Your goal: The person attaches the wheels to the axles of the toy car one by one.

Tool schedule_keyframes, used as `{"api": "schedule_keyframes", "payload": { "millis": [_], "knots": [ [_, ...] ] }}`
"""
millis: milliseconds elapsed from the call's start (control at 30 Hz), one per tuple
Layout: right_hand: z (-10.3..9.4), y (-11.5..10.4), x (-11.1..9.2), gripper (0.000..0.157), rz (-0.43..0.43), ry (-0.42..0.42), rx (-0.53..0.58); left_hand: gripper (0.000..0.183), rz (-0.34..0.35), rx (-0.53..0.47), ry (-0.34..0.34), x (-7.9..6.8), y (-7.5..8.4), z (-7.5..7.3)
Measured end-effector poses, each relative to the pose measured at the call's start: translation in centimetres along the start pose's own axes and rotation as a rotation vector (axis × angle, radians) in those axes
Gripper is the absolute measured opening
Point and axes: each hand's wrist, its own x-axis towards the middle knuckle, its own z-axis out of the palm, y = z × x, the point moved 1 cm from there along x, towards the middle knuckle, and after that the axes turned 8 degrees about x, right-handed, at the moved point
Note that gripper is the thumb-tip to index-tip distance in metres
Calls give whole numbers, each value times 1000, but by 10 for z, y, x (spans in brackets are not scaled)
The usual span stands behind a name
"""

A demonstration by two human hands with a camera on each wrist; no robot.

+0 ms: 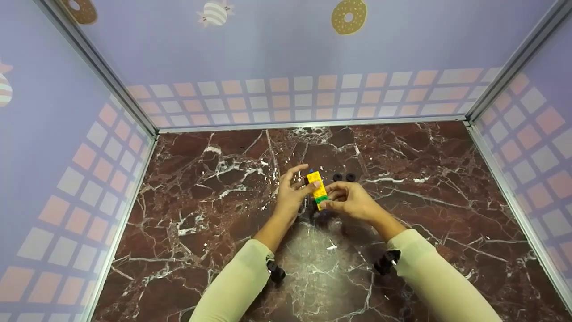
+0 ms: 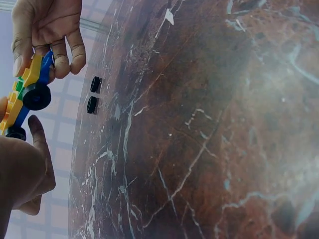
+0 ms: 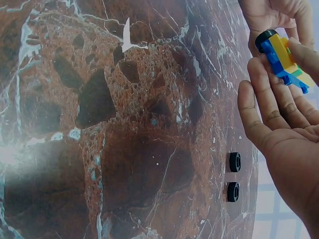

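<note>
Both hands hold a small brick-built toy car (image 1: pixel 319 191) above the table. Yellow and green bricks sit on its blue base, and two black wheels (image 2: pixel 37 96) show along one side. My left hand (image 1: pixel 289 194) grips the far part, thumb on the yellow brick. At the near end, by the green brick, my right hand (image 1: pixel 355 203) pinches the car between thumb and fingers. In the right wrist view, the blue base (image 3: pixel 284 72) shows above the right fingers, with a wheel at one end; the fingers partly hide the car.
Two loose black wheels (image 1: pixel 344 177) stand side by side on the dark red marbled table (image 1: pixel 214 188), beyond the right hand. A small white scrap (image 1: pixel 331 247) lies nearer the front. Patterned purple panels (image 1: pixel 286 58) enclose the back and sides.
</note>
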Motion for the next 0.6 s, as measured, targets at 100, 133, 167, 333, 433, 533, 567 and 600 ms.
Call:
{"api": "schedule_keyframes", "payload": {
  "millis": [100,133,167,333,433,533,567,600],
  "knots": [
    [-1,1,1,41,7,15,12,62,20,-2,-20,0,-1,1],
    [-1,1,1,41,13,21,18,62,33,-7,-28,-1,-2,1],
    [-1,2,1,41,18,27,26,62,45,-13,-38,-1,-2,1],
    [-1,2,2,42,35,50,59,66,85,-36,-89,-2,-5,3],
    [-2,3,3,42,34,55,67,66,80,-48,-123,-3,-5,3],
    [-2,3,4,43,48,62,91,66,72,-52,-155,-3,-5,3],
    [-2,3,4,43,52,64,96,65,69,-53,-164,-3,-5,3],
    [-3,3,4,45,59,65,103,65,66,-52,-170,-3,-5,3]
  ]
}}
